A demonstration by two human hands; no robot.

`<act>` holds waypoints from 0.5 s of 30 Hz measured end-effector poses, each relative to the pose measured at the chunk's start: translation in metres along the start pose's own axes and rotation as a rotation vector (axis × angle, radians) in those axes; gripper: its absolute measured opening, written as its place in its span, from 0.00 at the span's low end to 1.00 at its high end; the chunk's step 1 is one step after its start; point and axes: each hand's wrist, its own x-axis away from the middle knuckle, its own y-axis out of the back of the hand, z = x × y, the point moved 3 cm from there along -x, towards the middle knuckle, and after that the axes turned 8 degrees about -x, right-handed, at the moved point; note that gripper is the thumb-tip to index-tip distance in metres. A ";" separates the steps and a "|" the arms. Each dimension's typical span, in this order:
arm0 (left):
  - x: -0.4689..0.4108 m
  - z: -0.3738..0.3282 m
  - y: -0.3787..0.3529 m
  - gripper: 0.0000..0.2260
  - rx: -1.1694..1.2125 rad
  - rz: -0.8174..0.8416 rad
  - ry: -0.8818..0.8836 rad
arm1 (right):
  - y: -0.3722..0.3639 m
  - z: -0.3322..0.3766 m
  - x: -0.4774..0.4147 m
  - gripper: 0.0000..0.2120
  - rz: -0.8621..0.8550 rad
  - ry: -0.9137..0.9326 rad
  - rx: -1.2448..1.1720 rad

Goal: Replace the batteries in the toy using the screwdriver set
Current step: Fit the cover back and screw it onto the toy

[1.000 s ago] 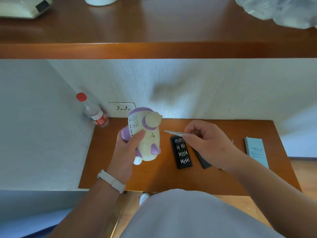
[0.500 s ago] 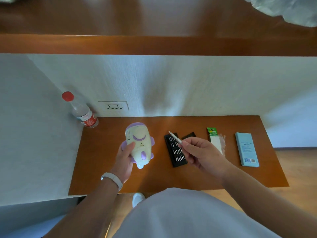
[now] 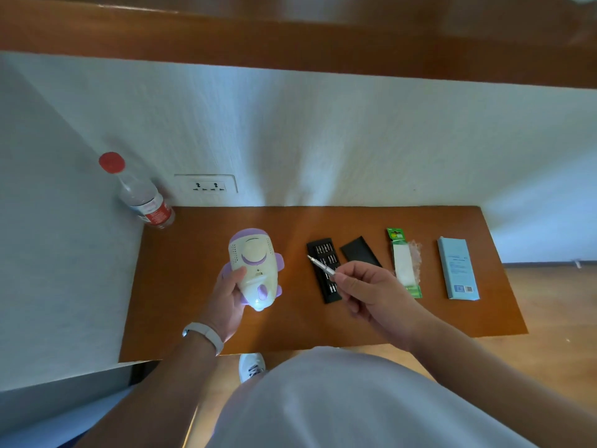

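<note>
My left hand [image 3: 227, 295] grips a cream and purple toy [image 3: 254, 268] above the wooden desk [image 3: 181, 286], its underside turned up toward me. My right hand [image 3: 371, 291] pinches a thin silver screwdriver [image 3: 321, 266], tip pointing up and left toward the toy, a short gap apart. Under it lies the open black bit case [image 3: 324, 270] with rows of bits, its black lid [image 3: 360, 252] beside it. A green battery pack [image 3: 403, 260] with torn clear wrap lies further right.
A pale blue box [image 3: 457, 268] lies near the desk's right end. A red-capped plastic bottle [image 3: 142, 195] stands in the back left corner beside a wall socket [image 3: 206, 184]. A wooden shelf [image 3: 290, 43] overhangs the desk. White walls close the left side and back.
The toy has been lowered and turned in my left hand. My right hand drew back toward me with the screwdriver, uncovering the lid and battery pack. The camera tilted down.
</note>
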 end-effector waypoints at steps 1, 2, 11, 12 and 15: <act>0.000 -0.001 0.001 0.32 0.009 -0.013 -0.005 | -0.001 -0.001 0.000 0.13 -0.002 -0.005 0.001; 0.001 -0.001 0.002 0.31 0.022 -0.031 -0.008 | -0.002 -0.001 -0.001 0.14 -0.004 -0.010 0.003; 0.008 0.008 0.019 0.20 -0.002 -0.091 0.071 | -0.011 -0.001 -0.015 0.12 0.041 -0.009 0.042; 0.009 0.009 0.020 0.19 -0.009 -0.098 0.080 | -0.012 -0.002 -0.015 0.12 0.050 -0.007 0.047; 0.014 0.009 0.023 0.19 -0.044 -0.141 0.084 | -0.013 -0.002 -0.017 0.12 0.068 -0.006 0.066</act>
